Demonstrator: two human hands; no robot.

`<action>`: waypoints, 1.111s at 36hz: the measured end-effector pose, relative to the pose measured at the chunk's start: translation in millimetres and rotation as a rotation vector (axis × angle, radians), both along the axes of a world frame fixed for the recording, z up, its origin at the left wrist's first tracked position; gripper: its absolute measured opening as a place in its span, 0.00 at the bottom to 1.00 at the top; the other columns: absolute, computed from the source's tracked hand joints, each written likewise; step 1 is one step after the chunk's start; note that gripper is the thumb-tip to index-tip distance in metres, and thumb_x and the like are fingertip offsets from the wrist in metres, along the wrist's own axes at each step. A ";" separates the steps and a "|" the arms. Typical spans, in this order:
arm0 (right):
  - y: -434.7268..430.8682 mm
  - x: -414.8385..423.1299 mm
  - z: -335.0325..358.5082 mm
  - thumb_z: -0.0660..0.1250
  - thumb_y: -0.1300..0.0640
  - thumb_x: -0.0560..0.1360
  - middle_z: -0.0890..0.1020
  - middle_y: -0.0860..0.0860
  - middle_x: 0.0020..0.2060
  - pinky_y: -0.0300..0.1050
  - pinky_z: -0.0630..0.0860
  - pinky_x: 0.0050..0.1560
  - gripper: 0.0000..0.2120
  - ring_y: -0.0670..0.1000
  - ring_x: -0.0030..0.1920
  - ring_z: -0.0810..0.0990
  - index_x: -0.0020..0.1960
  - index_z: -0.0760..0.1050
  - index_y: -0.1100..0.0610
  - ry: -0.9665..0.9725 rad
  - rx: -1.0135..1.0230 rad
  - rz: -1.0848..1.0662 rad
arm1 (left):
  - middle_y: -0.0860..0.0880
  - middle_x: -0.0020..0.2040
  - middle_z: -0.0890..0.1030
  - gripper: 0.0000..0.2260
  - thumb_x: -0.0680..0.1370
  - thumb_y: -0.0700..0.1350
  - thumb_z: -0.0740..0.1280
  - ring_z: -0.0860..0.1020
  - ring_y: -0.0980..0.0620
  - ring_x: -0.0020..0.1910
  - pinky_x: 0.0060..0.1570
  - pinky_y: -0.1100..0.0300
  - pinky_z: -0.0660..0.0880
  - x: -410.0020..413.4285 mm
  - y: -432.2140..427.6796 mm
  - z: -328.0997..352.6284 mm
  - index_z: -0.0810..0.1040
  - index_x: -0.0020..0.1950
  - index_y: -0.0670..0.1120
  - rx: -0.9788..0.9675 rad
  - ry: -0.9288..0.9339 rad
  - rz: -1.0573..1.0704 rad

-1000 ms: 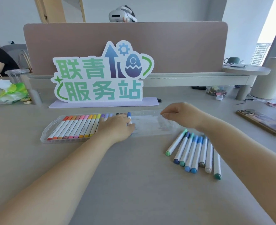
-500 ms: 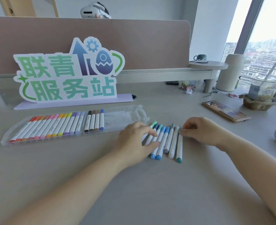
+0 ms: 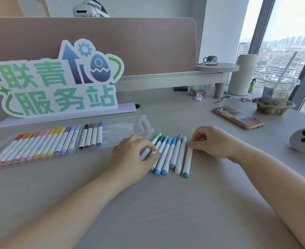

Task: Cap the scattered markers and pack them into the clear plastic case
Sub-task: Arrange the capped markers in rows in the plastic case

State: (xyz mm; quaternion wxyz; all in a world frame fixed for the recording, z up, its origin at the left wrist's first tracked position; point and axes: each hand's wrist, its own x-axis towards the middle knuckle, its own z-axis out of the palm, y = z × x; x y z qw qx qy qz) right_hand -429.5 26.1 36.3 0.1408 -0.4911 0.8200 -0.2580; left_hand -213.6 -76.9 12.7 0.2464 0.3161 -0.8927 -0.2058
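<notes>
Behind the markers (image 3: 168,154) lie case (image 3: 128,127) and sign (image 3: 58,83), phone (image 3: 238,118) right

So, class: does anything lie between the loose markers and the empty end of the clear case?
Nothing visible does. Only bare desk separates the loose markers from the clear case and its empty end; the left hand rests on the markers nearest it.
</notes>
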 end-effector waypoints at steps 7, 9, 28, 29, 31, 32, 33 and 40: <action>-1.3 -0.7 -2.0 0.69 0.52 0.74 0.76 0.46 0.39 0.37 0.66 0.36 0.05 0.43 0.38 0.71 0.46 0.76 0.53 -0.001 -0.009 0.012 | 0.58 0.51 0.73 0.04 0.72 0.55 0.70 0.71 0.55 0.56 0.58 0.55 0.68 -0.7 -6.5 0.0 0.79 0.41 0.56 0.020 -0.053 0.098; -1.6 -0.5 -2.2 0.69 0.52 0.74 0.76 0.46 0.39 0.37 0.66 0.36 0.05 0.43 0.38 0.71 0.46 0.76 0.53 0.001 -0.013 0.012 | 0.59 0.51 0.74 0.05 0.72 0.54 0.71 0.71 0.55 0.56 0.58 0.54 0.69 -1.7 -6.7 0.8 0.80 0.39 0.54 0.007 -0.052 0.103; -2.2 2.4 -0.7 0.72 0.49 0.71 0.78 0.46 0.45 0.40 0.72 0.45 0.09 0.48 0.46 0.76 0.47 0.75 0.50 0.000 0.011 0.000 | 0.60 0.46 0.76 0.11 0.70 0.54 0.72 0.72 0.58 0.51 0.53 0.58 0.69 -6.1 1.6 3.8 0.81 0.32 0.49 -0.027 -0.043 0.077; -2.1 2.8 -0.9 0.71 0.49 0.72 0.78 0.46 0.45 0.40 0.71 0.45 0.08 0.48 0.47 0.76 0.47 0.75 0.50 0.015 0.006 -0.004 | 0.60 0.47 0.75 0.11 0.70 0.55 0.71 0.71 0.58 0.51 0.53 0.57 0.69 -6.3 2.1 4.1 0.81 0.32 0.50 -0.032 -0.049 0.078; -2.4 5.1 -0.6 0.70 0.49 0.73 0.78 0.45 0.44 0.40 0.71 0.45 0.06 0.47 0.47 0.75 0.46 0.75 0.49 0.050 -0.016 -0.004 | 0.60 0.48 0.76 0.12 0.71 0.56 0.71 0.71 0.58 0.52 0.54 0.57 0.69 -6.8 2.5 4.4 0.81 0.33 0.50 -0.038 -0.054 0.081; -2.3 7.5 0.3 0.70 0.50 0.73 0.77 0.45 0.44 0.39 0.71 0.43 0.05 0.47 0.46 0.75 0.46 0.75 0.49 0.066 -0.029 0.002 | 0.59 0.48 0.76 0.12 0.71 0.57 0.70 0.71 0.58 0.52 0.55 0.57 0.69 -6.9 2.6 4.6 0.81 0.33 0.50 -0.038 -0.055 0.081; -2.4 10.6 1.4 0.69 0.50 0.74 0.77 0.44 0.42 0.37 0.70 0.40 0.04 0.46 0.44 0.75 0.45 0.75 0.49 0.083 -0.040 0.011 | 0.59 0.48 0.76 0.11 0.71 0.56 0.70 0.71 0.58 0.52 0.55 0.57 0.69 -6.9 2.8 5.1 0.81 0.34 0.50 -0.038 -0.058 0.079; -9.3 38.0 -0.7 0.66 0.47 0.75 0.76 0.44 0.39 0.37 0.69 0.37 0.05 0.44 0.39 0.73 0.45 0.74 0.47 0.148 -0.013 0.102 | 0.59 0.52 0.73 0.09 0.71 0.57 0.66 0.68 0.57 0.55 0.55 0.62 0.61 -6.5 8.8 9.3 0.79 0.39 0.54 -0.263 -0.187 0.061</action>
